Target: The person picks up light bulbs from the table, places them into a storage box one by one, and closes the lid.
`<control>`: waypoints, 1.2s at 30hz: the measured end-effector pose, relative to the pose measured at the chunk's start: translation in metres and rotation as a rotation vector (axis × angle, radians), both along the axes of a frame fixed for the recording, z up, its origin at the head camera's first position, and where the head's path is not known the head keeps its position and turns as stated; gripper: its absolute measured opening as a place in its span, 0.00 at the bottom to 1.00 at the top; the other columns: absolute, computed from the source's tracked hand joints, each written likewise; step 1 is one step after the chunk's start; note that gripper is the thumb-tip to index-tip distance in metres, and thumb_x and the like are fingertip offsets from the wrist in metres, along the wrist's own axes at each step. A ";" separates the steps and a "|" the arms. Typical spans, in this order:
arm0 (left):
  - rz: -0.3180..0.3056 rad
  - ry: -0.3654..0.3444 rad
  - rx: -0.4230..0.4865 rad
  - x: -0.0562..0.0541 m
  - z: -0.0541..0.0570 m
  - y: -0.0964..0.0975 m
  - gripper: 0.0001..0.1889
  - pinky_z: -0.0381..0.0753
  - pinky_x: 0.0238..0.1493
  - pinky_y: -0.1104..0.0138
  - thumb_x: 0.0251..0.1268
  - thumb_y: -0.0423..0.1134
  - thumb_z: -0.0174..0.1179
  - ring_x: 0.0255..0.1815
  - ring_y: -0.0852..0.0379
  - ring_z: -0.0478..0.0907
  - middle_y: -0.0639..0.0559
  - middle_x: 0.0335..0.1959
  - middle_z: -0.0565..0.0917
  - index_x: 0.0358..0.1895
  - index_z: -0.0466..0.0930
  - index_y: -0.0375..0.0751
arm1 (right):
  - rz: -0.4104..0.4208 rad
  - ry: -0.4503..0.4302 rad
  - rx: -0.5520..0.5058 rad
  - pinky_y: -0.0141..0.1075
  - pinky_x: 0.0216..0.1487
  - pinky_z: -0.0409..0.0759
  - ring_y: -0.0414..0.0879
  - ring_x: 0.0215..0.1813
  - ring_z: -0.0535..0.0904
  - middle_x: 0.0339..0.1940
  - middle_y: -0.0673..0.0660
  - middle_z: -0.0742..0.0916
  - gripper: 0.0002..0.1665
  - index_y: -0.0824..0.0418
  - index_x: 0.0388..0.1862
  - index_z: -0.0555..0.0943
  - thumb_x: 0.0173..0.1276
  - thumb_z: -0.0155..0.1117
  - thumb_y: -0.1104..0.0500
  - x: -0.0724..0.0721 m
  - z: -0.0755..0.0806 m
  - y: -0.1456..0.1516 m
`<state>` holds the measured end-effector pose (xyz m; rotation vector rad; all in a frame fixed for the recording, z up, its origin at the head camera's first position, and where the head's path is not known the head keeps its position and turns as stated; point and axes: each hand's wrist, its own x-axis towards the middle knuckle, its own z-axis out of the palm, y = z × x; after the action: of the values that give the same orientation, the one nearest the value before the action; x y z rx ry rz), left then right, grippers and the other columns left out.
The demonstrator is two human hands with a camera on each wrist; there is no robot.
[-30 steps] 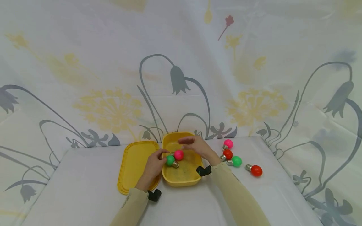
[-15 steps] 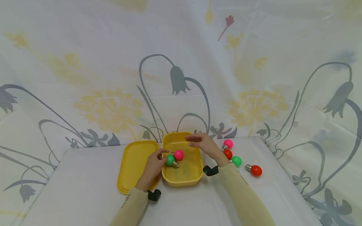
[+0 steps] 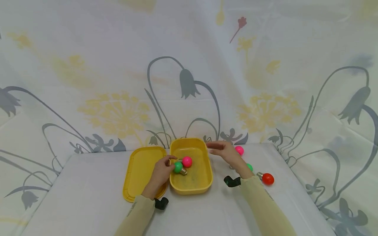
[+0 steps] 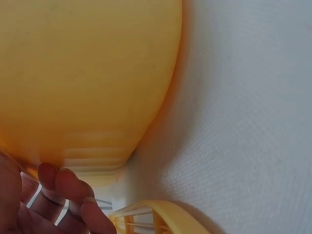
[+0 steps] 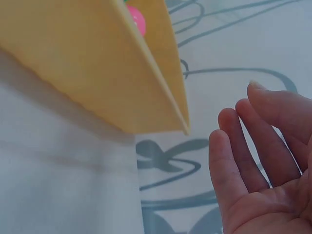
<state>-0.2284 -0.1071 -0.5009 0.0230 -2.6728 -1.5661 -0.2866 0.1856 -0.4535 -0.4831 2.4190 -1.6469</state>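
Observation:
In the head view, a yellow plastic container [image 3: 196, 190] stands mid-table with a pink light bulb [image 3: 187, 161] and a green light bulb [image 3: 178, 167] in it. My left hand [image 3: 159, 172] holds the container's left rim, its thumb close to the green bulb. The left wrist view shows curled fingers [image 4: 74, 186] against the outer wall. Past the right rim, my right hand [image 3: 228, 154] hangs in the air, fingers extended and palm bare. From the right wrist, that hand [image 5: 265, 165] appears apart from the container wall [image 5: 87, 63].
A yellow lid [image 3: 140, 170] lies left of the container, partly under the left forearm. On the right lie a red bulb [image 3: 268, 179], a pink bulb [image 3: 239, 150] and a green bulb [image 3: 249, 167], partly hidden by the right arm. A flower-patterned cloth [image 3: 189, 108] hangs behind.
My right hand has moved right, from above the container to beyond its right rim, now covering a red bulb. The left hand and the two bulbs in the container stay put.

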 end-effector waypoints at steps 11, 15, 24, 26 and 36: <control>-0.012 0.009 -0.013 0.000 -0.001 0.001 0.15 0.60 0.28 0.65 0.61 0.30 0.58 0.27 0.54 0.63 0.52 0.23 0.64 0.50 0.83 0.44 | -0.075 0.024 0.025 0.43 0.59 0.77 0.55 0.62 0.78 0.58 0.59 0.84 0.23 0.62 0.62 0.81 0.69 0.67 0.56 0.014 0.002 0.041; -0.011 0.016 -0.024 -0.001 -0.001 0.001 0.15 0.60 0.28 0.65 0.61 0.30 0.58 0.26 0.54 0.63 0.52 0.23 0.64 0.50 0.84 0.45 | -0.094 0.031 0.031 0.37 0.55 0.79 0.54 0.60 0.80 0.59 0.60 0.84 0.24 0.62 0.62 0.80 0.69 0.66 0.56 0.015 -0.001 0.056; 0.005 0.010 -0.025 -0.001 -0.002 0.001 0.14 0.60 0.29 0.66 0.61 0.31 0.59 0.27 0.55 0.64 0.52 0.23 0.64 0.49 0.84 0.45 | -0.174 -0.024 0.050 0.28 0.52 0.77 0.51 0.58 0.81 0.61 0.63 0.82 0.25 0.61 0.63 0.80 0.69 0.66 0.55 0.027 -0.005 0.081; 0.003 0.012 -0.026 -0.001 -0.002 0.000 0.14 0.60 0.29 0.65 0.61 0.31 0.58 0.27 0.55 0.64 0.52 0.23 0.64 0.49 0.84 0.45 | -0.174 -0.016 0.050 0.27 0.52 0.76 0.49 0.57 0.82 0.60 0.65 0.82 0.25 0.63 0.63 0.79 0.70 0.66 0.56 0.030 -0.006 0.087; 0.006 0.014 -0.023 -0.001 -0.002 0.000 0.13 0.60 0.29 0.65 0.61 0.30 0.58 0.27 0.55 0.64 0.53 0.23 0.64 0.48 0.84 0.45 | -0.232 0.010 0.186 0.41 0.58 0.77 0.58 0.63 0.77 0.61 0.61 0.82 0.27 0.62 0.66 0.77 0.72 0.63 0.52 0.046 -0.009 0.122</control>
<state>-0.2290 -0.1072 -0.5030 0.0199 -2.6770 -1.5280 -0.2402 0.3074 -0.4629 -0.1877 2.6880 -1.4792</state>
